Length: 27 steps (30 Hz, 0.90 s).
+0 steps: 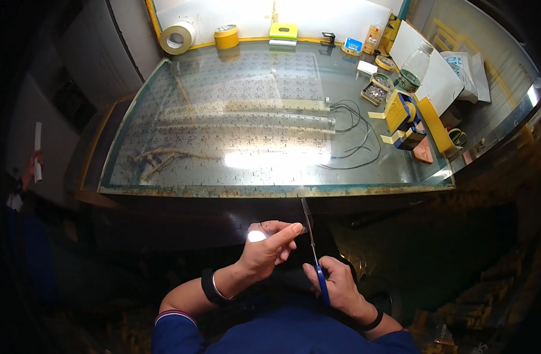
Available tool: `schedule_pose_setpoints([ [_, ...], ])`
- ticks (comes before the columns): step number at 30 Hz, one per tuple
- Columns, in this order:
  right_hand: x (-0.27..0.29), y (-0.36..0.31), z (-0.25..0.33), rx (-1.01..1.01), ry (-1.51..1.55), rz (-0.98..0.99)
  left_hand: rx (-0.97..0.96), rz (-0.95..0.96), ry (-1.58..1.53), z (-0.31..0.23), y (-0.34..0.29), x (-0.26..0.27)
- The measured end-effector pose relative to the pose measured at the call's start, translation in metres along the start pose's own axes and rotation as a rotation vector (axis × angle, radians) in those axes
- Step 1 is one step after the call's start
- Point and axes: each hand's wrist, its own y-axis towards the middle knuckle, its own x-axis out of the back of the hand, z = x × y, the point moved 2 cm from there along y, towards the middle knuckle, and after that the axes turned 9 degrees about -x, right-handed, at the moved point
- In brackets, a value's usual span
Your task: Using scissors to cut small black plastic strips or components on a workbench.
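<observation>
In front of the glass table's near edge, my left hand pinches a piece of clear film between thumb and fingers. Small dark marks and a bright glare show on the film; its outline is hard to make out. My right hand is closed around the blue handles of a pair of scissors. Their long metal blades point away from me, just right of my left fingertips, by the film's edge. Whether the blades touch the film cannot be made out.
A glass-topped table carries a large clear sheet with rows of small marks. Lamp tubes and black cables show there. Tape rolls, a green hole punch, a tape dispenser and a bottle line the edges. Another person's hand is far left.
</observation>
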Motion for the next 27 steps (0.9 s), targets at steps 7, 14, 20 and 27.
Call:
schedule_pose_setpoints([
  [7, 0.001, -0.002, 0.004, -0.051, 0.040, 0.026, 0.015, 0.033, -0.019, 0.003, -0.002, 0.002],
  [14, 0.002, 0.003, 0.000, -0.013, 0.018, 0.002, 0.027, 0.107, -0.036, 0.008, -0.004, -0.001],
  [20, 0.003, 0.002, 0.000, 0.003, -0.002, -0.001, 0.025, 0.135, -0.015, 0.009, -0.005, -0.001],
  [27, 0.003, -0.001, 0.005, -0.038, 0.038, 0.024, 0.043, 0.140, -0.016, 0.011, -0.007, -0.002],
])
